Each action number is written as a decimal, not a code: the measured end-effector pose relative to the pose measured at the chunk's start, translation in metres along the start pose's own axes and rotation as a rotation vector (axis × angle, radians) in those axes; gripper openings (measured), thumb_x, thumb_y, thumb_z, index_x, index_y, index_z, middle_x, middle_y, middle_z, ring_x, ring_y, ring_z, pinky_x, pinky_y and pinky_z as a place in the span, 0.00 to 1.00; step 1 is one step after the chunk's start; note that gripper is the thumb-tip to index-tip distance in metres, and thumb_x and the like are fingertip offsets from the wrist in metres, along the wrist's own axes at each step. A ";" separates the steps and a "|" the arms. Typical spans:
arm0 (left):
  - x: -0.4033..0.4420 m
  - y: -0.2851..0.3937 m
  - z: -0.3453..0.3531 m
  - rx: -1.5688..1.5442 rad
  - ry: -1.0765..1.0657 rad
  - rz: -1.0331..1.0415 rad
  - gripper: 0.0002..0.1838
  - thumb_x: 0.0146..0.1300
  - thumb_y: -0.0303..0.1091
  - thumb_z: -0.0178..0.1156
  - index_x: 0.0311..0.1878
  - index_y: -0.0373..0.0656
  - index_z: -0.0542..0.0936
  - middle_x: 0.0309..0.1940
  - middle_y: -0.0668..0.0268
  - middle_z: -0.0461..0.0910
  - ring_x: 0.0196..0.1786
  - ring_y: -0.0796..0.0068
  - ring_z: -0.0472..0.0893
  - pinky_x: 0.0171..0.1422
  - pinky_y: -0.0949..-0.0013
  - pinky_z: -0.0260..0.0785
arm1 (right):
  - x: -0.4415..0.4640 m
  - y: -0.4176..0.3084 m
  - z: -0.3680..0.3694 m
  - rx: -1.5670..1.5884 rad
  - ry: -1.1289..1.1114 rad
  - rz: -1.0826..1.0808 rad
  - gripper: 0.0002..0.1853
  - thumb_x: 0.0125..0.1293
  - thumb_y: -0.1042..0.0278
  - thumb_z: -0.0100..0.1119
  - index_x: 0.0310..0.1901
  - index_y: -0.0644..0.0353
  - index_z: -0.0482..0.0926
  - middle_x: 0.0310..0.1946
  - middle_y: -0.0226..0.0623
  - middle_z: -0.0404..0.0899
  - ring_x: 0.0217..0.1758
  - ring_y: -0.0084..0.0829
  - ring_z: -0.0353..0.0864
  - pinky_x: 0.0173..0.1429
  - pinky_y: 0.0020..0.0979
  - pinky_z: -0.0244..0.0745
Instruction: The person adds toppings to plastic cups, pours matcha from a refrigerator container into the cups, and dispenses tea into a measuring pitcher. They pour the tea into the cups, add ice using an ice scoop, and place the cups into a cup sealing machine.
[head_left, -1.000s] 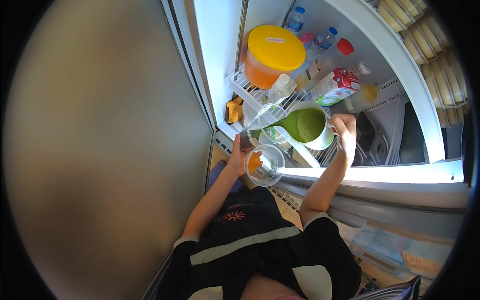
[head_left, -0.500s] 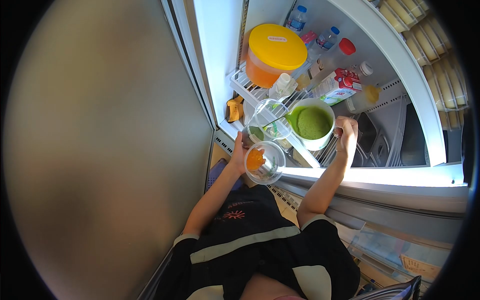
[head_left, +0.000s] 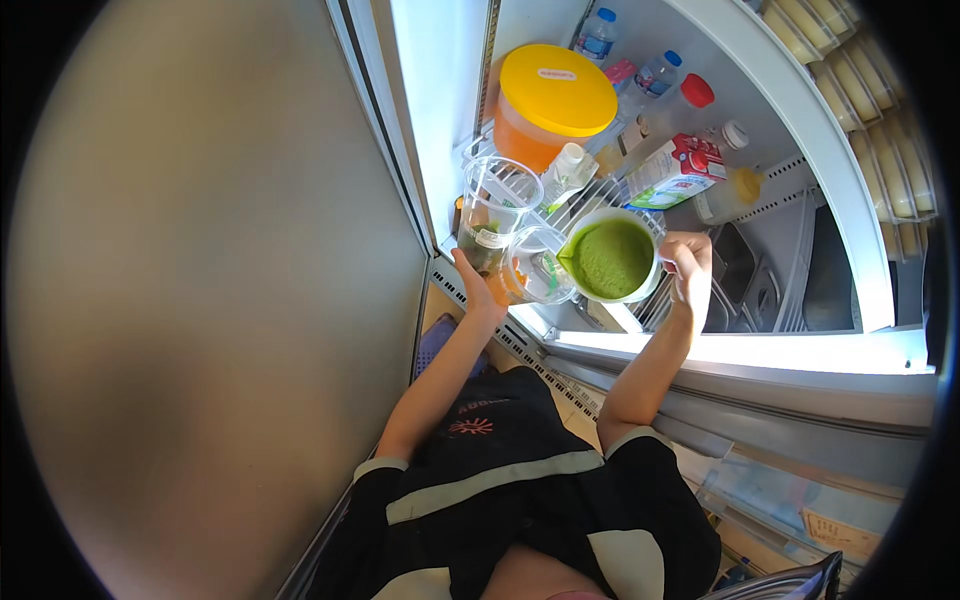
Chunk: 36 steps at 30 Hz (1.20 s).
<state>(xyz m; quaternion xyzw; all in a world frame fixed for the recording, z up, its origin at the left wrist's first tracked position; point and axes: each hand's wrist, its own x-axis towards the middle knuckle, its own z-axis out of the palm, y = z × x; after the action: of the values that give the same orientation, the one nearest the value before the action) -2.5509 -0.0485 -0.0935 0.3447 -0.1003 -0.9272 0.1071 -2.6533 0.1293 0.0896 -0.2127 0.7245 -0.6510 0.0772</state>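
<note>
My left hand (head_left: 482,292) is closed around two clear plastic cups held side by side. The farther cup (head_left: 502,200) has something dark green low inside it. Orange content shows near the bottom of the nearer cup (head_left: 548,292). My right hand (head_left: 688,262) grips the handle of a white jug (head_left: 650,284), which contains a thick green liquid (head_left: 612,258). The jug's spout is at the nearer cup's rim; whether they touch I cannot tell. No stream shows from the spout.
Before me is an open fridge with a wire shelf (head_left: 590,200). On it stand a yellow-lidded tub (head_left: 557,92), a red-and-white carton (head_left: 672,175), a small white bottle (head_left: 568,172) and several other bottles. A large door panel (head_left: 220,300) stands close on my left.
The green stream into the farther cup has stopped. My left hand has turned the cups, bringing the nearer one to the spout. The jug has shifted slightly left and is tilted less.
</note>
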 end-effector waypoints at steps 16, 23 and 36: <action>0.005 0.001 0.006 -0.123 -0.046 0.156 0.39 0.54 0.69 0.32 0.59 0.48 0.58 0.50 0.62 0.67 0.50 0.67 0.70 0.54 0.63 0.64 | -0.002 -0.014 0.005 -0.309 -0.031 0.072 0.12 0.41 0.68 0.49 0.10 0.68 0.67 0.06 0.28 0.60 0.12 0.16 0.56 0.17 0.24 0.49; -0.008 0.002 0.036 -0.202 -0.052 0.139 0.39 0.51 0.72 0.32 0.44 0.44 0.70 0.30 0.63 0.74 0.35 0.69 0.73 0.40 0.66 0.69 | -0.005 0.057 -0.017 0.336 0.286 0.147 0.09 0.44 0.69 0.48 0.11 0.59 0.66 0.09 0.26 0.60 0.12 0.17 0.54 0.17 0.19 0.46; -0.017 -0.003 -0.009 0.088 -0.108 -0.190 0.42 0.51 0.71 0.33 0.47 0.38 0.70 0.32 0.60 0.75 0.34 0.70 0.75 0.38 0.69 0.71 | -0.011 0.012 -0.021 0.209 0.376 0.007 0.08 0.42 0.72 0.50 0.13 0.66 0.69 0.10 0.29 0.64 0.14 0.17 0.56 0.21 0.20 0.51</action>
<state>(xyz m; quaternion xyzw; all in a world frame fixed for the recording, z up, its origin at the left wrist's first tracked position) -2.5327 -0.0425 -0.0910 0.3064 -0.1133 -0.9452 -0.0020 -2.6537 0.1539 0.0788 -0.0759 0.6556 -0.7504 -0.0353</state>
